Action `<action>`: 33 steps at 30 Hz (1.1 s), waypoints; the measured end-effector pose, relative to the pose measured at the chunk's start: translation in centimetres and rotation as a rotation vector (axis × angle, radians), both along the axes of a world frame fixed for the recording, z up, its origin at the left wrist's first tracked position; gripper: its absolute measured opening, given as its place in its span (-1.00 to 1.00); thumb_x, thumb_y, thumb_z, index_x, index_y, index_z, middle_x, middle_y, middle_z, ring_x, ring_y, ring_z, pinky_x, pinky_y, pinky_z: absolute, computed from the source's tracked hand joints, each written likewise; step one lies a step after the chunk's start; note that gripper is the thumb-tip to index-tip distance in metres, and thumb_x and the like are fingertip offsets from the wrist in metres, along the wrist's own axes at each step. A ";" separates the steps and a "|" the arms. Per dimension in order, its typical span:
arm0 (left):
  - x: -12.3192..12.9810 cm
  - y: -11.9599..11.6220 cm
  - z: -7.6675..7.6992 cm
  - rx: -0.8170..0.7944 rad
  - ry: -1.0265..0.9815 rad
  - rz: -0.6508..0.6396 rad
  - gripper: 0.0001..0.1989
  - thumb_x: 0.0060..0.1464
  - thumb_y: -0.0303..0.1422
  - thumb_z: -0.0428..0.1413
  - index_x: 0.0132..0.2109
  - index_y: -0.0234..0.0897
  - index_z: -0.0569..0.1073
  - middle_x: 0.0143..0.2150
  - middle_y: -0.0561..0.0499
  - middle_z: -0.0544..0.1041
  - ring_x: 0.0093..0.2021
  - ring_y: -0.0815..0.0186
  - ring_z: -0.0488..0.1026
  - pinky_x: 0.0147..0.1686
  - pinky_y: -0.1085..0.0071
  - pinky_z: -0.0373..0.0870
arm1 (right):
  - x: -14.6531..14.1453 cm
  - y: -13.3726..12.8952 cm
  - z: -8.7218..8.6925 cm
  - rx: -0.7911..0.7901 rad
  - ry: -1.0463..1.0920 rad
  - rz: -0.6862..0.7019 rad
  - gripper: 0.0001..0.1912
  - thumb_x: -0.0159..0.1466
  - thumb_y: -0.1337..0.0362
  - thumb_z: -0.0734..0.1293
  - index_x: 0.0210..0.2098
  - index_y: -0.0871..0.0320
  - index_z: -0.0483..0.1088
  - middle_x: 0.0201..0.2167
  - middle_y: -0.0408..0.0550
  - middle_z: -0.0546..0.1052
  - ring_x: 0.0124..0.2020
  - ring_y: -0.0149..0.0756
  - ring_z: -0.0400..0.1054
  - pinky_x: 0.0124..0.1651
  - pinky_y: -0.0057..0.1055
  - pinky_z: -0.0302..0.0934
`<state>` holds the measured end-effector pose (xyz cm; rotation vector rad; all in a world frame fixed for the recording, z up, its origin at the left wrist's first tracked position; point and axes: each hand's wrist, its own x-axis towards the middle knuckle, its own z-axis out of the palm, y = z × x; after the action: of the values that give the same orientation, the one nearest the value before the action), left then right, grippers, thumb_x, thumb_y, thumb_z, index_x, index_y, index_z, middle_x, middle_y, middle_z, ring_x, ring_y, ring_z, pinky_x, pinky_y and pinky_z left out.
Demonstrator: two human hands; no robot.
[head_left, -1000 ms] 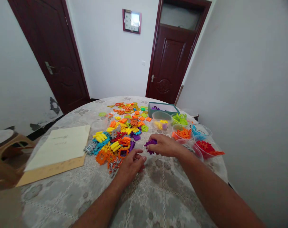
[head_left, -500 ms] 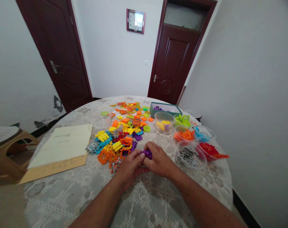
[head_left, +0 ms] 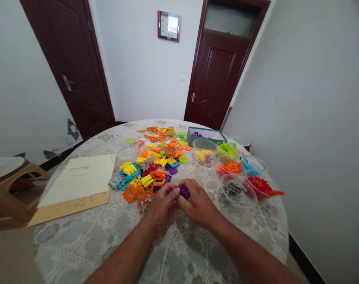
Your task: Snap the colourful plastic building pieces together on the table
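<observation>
Between my two hands is a purple plastic building piece (head_left: pixel 184 192), partly covered by my fingers. My left hand (head_left: pixel 163 205) pinches it from the left with thumb and fingers. My right hand (head_left: pixel 197 203) is closed round its right side. Just beyond my left hand lies a heap of mixed interlocking pieces, with orange pieces (head_left: pixel 131 192), yellow pieces (head_left: pixel 146 180) and blue pieces (head_left: pixel 126 183) among them. The nearest tub to my right hand is a clear one with grey pieces (head_left: pixel 236 191).
Round tubs at the right hold orange pieces (head_left: pixel 231 167), red pieces (head_left: pixel 260 186), blue pieces (head_left: pixel 252 165) and green pieces (head_left: pixel 227 149). Behind them stands a green-edged box (head_left: pixel 209 136) with purple pieces. Paper sheets (head_left: pixel 79 173) lie at the left, on the patterned tablecloth (head_left: pixel 108 244).
Both hands stay together on the purple piece. My fingers have shifted slightly, and more of the piece shows now.
</observation>
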<state>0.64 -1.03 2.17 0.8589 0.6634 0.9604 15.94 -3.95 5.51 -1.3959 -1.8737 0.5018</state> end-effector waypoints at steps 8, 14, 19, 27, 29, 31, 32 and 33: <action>0.4 -0.5 0.3 0.155 0.298 -0.033 -0.61 0.07 -0.02 0.30 -0.23 -0.24 0.43 -0.31 0.02 0.55 -0.26 0.22 0.53 -0.25 0.29 0.55 | 4.0 0.4 4.6 -0.338 -0.145 0.171 -0.80 0.21 0.30 0.43 -0.15 0.07 0.48 -0.27 -0.12 0.57 -0.26 -0.26 0.41 -0.26 -0.40 0.19; 0.3 -0.3 -0.7 0.331 0.563 0.009 -0.75 0.21 -0.13 0.14 -0.31 -0.21 0.41 -0.44 0.05 0.50 -0.41 0.27 0.46 -0.36 0.38 0.38 | 9.4 7.6 7.9 -0.534 0.076 0.075 -0.79 0.24 0.21 0.46 -0.14 0.09 0.47 -0.48 -0.19 0.52 -0.59 -0.42 0.26 -0.56 -0.49 0.07; 0.7 -0.5 -1.6 0.507 0.768 0.015 -0.83 0.18 -0.28 0.12 -0.37 -0.22 0.43 -0.47 0.08 0.43 -0.39 0.30 0.36 -0.35 0.40 0.20 | 14.6 18.1 8.4 -0.536 0.448 -0.273 -0.81 0.20 0.35 0.53 -0.23 0.20 0.48 -0.57 -0.17 0.45 -0.64 -0.46 0.22 -0.62 -0.56 0.05; 0.5 -0.4 -2.0 0.482 0.817 -0.027 -0.85 0.19 -0.31 0.09 -0.36 -0.20 0.41 -0.40 0.05 0.47 -0.35 0.27 0.36 -0.33 0.39 0.17 | 17.8 28.7 9.1 -0.308 0.599 -0.479 -0.83 0.30 0.47 0.44 -0.18 0.21 0.37 -0.47 -0.16 0.47 -0.56 -0.49 0.32 -0.46 -0.57 0.31; 0.5 -0.3 -2.2 0.471 0.809 -0.025 -0.85 0.18 -0.31 0.10 -0.36 -0.20 0.41 -0.39 0.05 0.48 -0.35 0.27 0.36 -0.33 0.39 0.17 | 18.0 29.3 8.8 -0.266 0.585 -0.515 -0.81 0.32 0.46 0.41 -0.12 0.19 0.36 -0.44 -0.15 0.46 -0.51 -0.44 0.39 -0.44 -0.53 0.36; 0.6 -0.2 -2.4 0.473 0.794 -0.015 -0.86 0.18 -0.31 0.11 -0.36 -0.20 0.43 -0.40 0.05 0.49 -0.36 0.27 0.36 -0.33 0.39 0.17 | 18.2 29.4 8.3 -0.242 0.545 -0.545 -0.80 0.33 0.44 0.41 -0.09 0.17 0.37 -0.43 -0.14 0.45 -0.48 -0.41 0.43 -0.44 -0.51 0.37; 0.6 -0.2 -2.5 0.477 0.790 -0.013 -0.86 0.18 -0.31 0.12 -0.36 -0.19 0.43 -0.40 0.05 0.50 -0.36 0.27 0.36 -0.33 0.39 0.17 | 18.3 29.2 8.0 -0.242 0.515 -0.555 -0.80 0.32 0.42 0.42 -0.09 0.18 0.38 -0.43 -0.14 0.45 -0.48 -0.40 0.43 -0.44 -0.50 0.37; 0.6 -0.2 -2.5 0.480 0.791 -0.015 -0.86 0.17 -0.31 0.12 -0.36 -0.19 0.43 -0.40 0.05 0.50 -0.36 0.27 0.37 -0.34 0.39 0.17 | 18.4 29.0 7.7 -0.250 0.477 -0.561 -0.80 0.31 0.41 0.44 -0.10 0.18 0.40 -0.43 -0.13 0.46 -0.48 -0.39 0.44 -0.45 -0.49 0.36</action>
<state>1.25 -1.23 -0.33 1.7050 1.1113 0.7557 34.35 25.09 13.25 -1.6992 -1.0104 0.7153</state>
